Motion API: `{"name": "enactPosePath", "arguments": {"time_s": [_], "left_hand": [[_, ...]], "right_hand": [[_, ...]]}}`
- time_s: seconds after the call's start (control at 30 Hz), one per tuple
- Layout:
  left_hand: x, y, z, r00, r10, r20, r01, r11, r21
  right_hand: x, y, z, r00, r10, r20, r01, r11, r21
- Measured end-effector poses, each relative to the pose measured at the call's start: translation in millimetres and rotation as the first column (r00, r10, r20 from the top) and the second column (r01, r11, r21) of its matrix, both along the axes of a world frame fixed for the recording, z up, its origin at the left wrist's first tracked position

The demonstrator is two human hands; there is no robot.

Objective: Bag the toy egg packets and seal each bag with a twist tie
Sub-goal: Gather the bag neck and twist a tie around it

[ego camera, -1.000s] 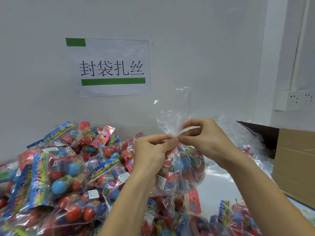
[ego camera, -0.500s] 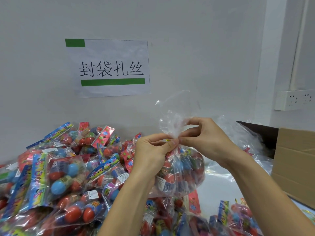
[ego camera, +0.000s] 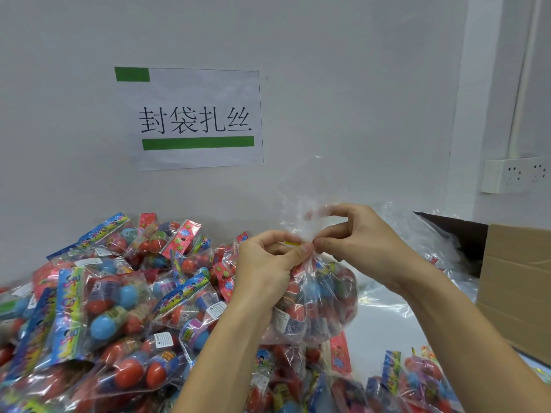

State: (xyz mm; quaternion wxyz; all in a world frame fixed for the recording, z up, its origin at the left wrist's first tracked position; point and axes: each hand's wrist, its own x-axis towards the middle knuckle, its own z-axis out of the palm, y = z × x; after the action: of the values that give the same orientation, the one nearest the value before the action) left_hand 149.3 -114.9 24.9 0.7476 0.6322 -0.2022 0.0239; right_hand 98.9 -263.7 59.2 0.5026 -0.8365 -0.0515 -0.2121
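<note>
A clear plastic bag (ego camera: pixel 320 299) stuffed with red and blue toy egg packets hangs above the table between my hands. Its gathered neck rises into a crumpled plume of film. My left hand (ego camera: pixel 268 266) pinches the neck from the left with thumb and fingers. My right hand (ego camera: pixel 354 236) pinches the neck from the right, fingertips meeting the left thumb. A short yellow-gold twist tie (ego camera: pixel 291 243) shows at the neck, just above my left thumb. A big heap of loose toy egg packets (ego camera: pixel 104 299) covers the table to the left.
More packets (ego camera: pixel 411 380) lie near the front right. A brown cardboard box (ego camera: pixel 518 287) stands at the right edge, with clear bags (ego camera: pixel 429 248) piled before it. A paper sign (ego camera: pixel 193 117) hangs on the wall, and a white socket strip (ego camera: pixel 515 174) sits at the far right.
The pale tie end that stuck out over my right fingers a second ago is gone from view. My right fingers have shifted around the neck; both hands stay in place.
</note>
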Motion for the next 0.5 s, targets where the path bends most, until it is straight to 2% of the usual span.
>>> {"name": "enactPosePath", "arguments": {"time_s": [0.23, 0.5], "left_hand": [[0.5, -0.1, -1.0, 1.0, 0.026, 0.017, -0.027, 0.999, 0.036], [0.5, -1.1, -0.5, 0.999, 0.036, 0.018, -0.038, 0.997, 0.066]], "right_hand": [[1.1, 2.3, -0.3, 0.997, -0.073, -0.007, 0.073, 0.996, -0.047], [1.8, 9.2, 0.9, 0.984, -0.161, 0.074, 0.171, 0.971, -0.167]]}}
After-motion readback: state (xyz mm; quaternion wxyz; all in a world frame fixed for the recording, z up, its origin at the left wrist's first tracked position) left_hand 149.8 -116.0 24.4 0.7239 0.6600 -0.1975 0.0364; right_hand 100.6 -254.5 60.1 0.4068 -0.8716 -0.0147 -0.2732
